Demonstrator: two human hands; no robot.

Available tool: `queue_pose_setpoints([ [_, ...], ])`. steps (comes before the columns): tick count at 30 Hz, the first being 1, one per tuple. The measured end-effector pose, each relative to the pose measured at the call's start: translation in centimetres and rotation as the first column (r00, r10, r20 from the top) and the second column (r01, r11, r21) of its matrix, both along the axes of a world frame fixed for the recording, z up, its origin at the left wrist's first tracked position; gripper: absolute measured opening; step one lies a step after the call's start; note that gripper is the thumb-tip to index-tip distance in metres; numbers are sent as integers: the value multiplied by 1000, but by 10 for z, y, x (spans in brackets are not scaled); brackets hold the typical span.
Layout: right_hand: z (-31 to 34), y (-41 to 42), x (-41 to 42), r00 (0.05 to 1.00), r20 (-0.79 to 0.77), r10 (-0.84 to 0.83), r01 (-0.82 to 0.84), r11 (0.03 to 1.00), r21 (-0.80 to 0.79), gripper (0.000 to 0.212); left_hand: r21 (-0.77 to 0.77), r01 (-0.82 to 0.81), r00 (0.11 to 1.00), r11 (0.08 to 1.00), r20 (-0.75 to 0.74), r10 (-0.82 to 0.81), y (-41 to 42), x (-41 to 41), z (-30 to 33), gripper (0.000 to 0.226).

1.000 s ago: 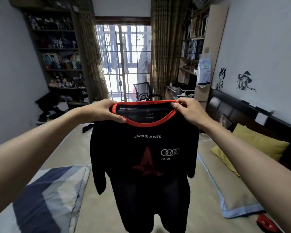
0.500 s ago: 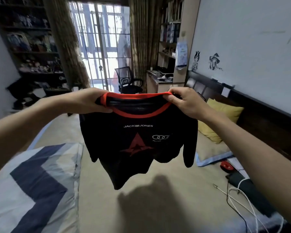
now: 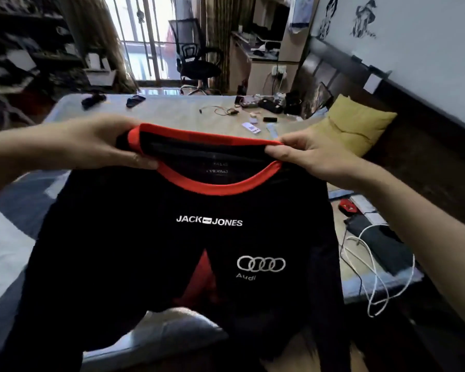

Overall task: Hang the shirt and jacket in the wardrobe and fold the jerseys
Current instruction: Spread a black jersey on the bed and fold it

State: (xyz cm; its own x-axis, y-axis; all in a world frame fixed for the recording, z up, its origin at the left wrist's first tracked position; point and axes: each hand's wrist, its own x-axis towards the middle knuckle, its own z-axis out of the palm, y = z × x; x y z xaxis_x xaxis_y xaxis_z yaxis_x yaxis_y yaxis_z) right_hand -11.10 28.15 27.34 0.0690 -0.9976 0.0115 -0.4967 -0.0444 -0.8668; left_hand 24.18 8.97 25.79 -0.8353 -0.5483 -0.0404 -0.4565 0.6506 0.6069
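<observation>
Black with a red collar, the jersey is held up in the middle of the view, over the bed, its front with white lettering and a ring logo facing the camera. The left hand grips the collar at about ten o'clock from the chest print, fingers curled round the red band with the thumb on the near side. The right hand pinches the collar's other end at about two o'clock. A yellow pillow lies on the bed at two o'clock from the jersey, and a white cable loops at three o'clock. An office chair stands at twelve o'clock beyond the bed's far end.
</observation>
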Motion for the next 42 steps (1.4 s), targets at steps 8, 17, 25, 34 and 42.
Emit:
queue_pose_setpoints([
  [8, -226, -182, -56, 988, 21, -155, 140, 939, 315, 37, 231, -183, 974, 956, 176, 144, -113, -95, -202, 17],
  [17, -455, -296, -73, 983, -39, -179, 171, 828, 534, 38, 278, -491, 853, 825, 347, 391, -209, -104, -447, 36],
  [25, -574, -381, -54, 961, -170, -219, 274, 841, 466, 35, 582, -593, 796, 556, 318, 515, -269, -96, -550, 46],
  [34, -621, -451, -73, 966, -171, -196, 254, 843, 475, 32, 598, -657, 669, 460, 181, 721, -320, -106, -603, 30],
  [42, -619, -524, -92, 951, -211, -227, 298, 857, 421, 45, 409, -728, 625, 549, 68, 778, -387, -132, -615, 24],
])
